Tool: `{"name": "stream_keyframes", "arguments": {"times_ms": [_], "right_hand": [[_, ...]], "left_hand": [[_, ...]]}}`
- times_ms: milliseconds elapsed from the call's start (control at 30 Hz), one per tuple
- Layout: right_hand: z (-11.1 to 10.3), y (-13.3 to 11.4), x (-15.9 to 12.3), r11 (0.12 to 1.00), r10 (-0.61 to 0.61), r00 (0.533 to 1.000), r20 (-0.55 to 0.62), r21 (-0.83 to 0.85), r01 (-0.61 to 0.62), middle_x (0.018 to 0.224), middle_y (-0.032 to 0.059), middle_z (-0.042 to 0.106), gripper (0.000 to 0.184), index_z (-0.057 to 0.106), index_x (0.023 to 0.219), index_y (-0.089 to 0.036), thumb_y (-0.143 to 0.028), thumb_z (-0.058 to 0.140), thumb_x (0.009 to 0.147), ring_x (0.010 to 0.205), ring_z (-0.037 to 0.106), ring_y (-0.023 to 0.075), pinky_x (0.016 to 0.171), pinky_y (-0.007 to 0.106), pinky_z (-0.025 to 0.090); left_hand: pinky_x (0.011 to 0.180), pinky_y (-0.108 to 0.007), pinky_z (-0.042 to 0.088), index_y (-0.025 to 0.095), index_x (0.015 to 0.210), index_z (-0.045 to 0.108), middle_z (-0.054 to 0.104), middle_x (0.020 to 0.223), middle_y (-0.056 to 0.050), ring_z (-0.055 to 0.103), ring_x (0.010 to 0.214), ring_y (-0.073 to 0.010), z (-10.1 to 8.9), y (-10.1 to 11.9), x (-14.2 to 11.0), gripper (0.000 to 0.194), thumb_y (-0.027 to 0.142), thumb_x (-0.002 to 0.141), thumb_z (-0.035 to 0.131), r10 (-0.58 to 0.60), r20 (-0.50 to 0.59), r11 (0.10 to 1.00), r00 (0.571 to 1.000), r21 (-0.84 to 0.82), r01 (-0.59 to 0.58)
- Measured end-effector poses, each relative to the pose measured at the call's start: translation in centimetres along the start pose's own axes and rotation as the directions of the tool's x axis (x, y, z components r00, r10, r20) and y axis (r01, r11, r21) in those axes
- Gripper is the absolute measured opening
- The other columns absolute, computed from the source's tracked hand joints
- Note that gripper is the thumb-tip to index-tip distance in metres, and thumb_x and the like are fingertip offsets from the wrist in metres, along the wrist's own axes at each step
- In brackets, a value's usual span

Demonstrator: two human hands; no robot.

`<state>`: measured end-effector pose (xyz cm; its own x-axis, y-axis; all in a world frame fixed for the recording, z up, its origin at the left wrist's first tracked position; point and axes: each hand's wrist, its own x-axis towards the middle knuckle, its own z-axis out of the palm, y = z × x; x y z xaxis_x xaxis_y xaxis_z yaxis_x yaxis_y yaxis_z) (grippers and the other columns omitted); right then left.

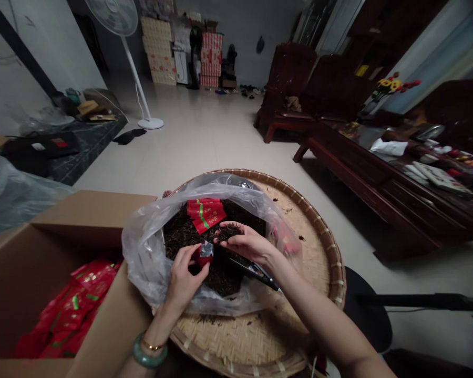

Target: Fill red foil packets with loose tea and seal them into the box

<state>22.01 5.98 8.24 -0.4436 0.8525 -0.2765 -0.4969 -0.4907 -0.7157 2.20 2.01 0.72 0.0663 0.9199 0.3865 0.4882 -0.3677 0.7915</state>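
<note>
My left hand [186,275] grips a small red packet [205,254] between thumb and fingers; its silvery inner side shows at the mouth. Close beside it, my right hand [246,242] is cupped palm up around a heap of dark dried tea leaves [228,231]. Both hands are over a clear plastic bag [145,236] filled with the same loose leaves. Several flat red packets [207,212] with a green stripe lie on the leaves behind my hands. Under my right wrist rests a black-handled tool [256,272], its far end hidden in the bag.
The bag sits on a round woven bamboo tray [244,344] with scattered leaves. At left, an open cardboard box [94,207] contains several red packets [76,299]. A white standing fan [136,79] stands farther back. Dark wooden furniture [350,168] lines the right side.
</note>
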Motion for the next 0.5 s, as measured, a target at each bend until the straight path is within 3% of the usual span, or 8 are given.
{"name": "stream_keyframes", "arguments": {"times_ms": [100,200,333,500], "right_hand": [[0.6,-0.6,-0.5,0.986,-0.019,1.0,-0.001,-0.166,0.019,0.085,-0.0007,0.069,0.042,0.058,0.101,-0.015,-0.001,0.067,0.062,0.074,0.068,0.0111,0.074,0.021,0.054],[0.6,-0.6,-0.4,0.978,-0.013,0.999,-0.035,-0.208,0.005,0.086,-0.0018,0.068,0.04,0.058,0.099,-0.016,-0.002,0.068,0.063,0.072,0.068,0.0113,0.071,0.022,0.056],[-0.2,0.3,0.4,0.995,0.085,0.996,-0.034,0.055,-0.083,0.088,0.0037,0.068,0.036,0.054,0.104,-0.014,-0.006,0.062,0.07,0.079,0.069,0.0152,0.078,0.029,0.056],[-0.9,1.4,1.0,0.932,0.079,0.987,-0.141,0.361,-0.023,0.089,0.0081,0.068,0.017,0.056,0.092,-0.013,-0.019,0.052,0.076,0.092,0.066,0.0199,0.087,0.037,0.053]], "left_hand": [[0.07,-0.032,0.06,0.021,0.113,0.056,0.057,0.106,-0.006,0.06,0.094,-0.0201,0.0,0.0,0.0,0.035,0.022,0.078,0.061,0.0,0.007,1.0,1.0,0.003,0.0],[0.07,-0.032,0.06,0.021,0.113,0.055,0.057,0.106,-0.007,0.06,0.094,-0.0198,0.0,0.0,0.0,0.036,0.022,0.078,0.061,0.003,0.008,1.0,1.0,0.004,-0.003],[0.069,-0.032,0.06,0.021,0.113,0.056,0.057,0.104,-0.006,0.061,0.093,-0.0199,0.0,-0.1,0.0,0.035,0.022,0.078,0.061,0.007,-0.003,1.0,1.0,0.003,-0.007],[0.069,-0.031,0.06,0.021,0.113,0.056,0.057,0.105,-0.006,0.061,0.092,-0.0194,0.0,-0.2,0.0,0.036,0.023,0.078,0.061,0.011,-0.012,1.0,1.0,0.007,-0.011]]}}
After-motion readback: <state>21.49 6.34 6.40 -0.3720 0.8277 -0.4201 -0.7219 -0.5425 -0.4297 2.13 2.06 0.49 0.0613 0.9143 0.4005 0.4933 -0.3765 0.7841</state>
